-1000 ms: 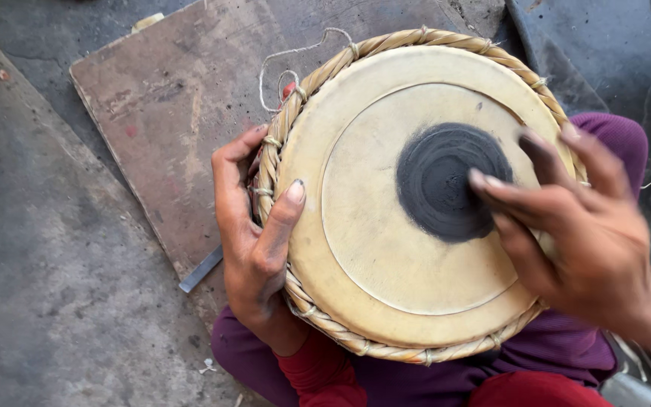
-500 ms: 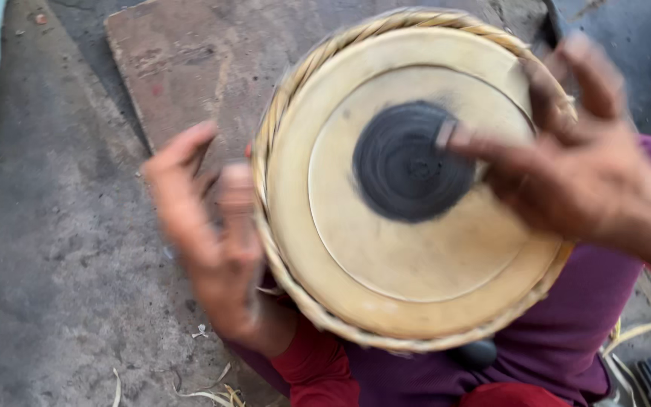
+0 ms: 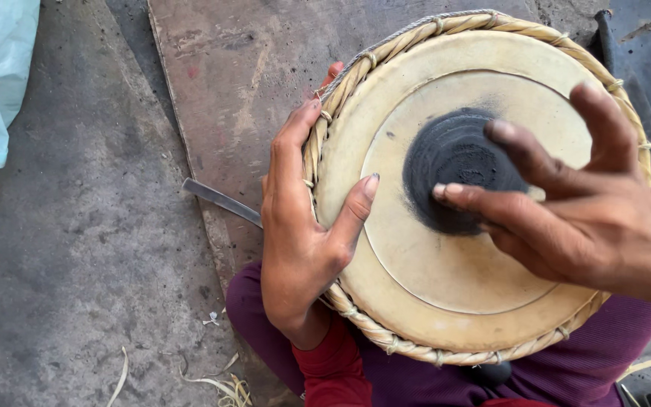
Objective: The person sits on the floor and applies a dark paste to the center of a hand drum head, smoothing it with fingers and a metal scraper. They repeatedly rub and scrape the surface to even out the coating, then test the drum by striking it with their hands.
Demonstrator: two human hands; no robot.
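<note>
drum (image 3: 446,301), wooden board (image 3: 250,68), grey concrete floor (image 3: 77,249)

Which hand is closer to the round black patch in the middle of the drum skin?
Right. The right hand hovers over the round black patch, fingertips above it. The left hand grips the braided rim, only its thumb on the pale skin.

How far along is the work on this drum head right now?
Looks done: the round cream drum skin lies flat inside the braided straw-coloured rim, and the black centre patch is laid on. In hand: the left hand grips the rim, thumb on the skin; the right hand works its fingertips on the patch. Left: the patch looks powdery and uneven at its edge, so probably smoothing remains.
</note>
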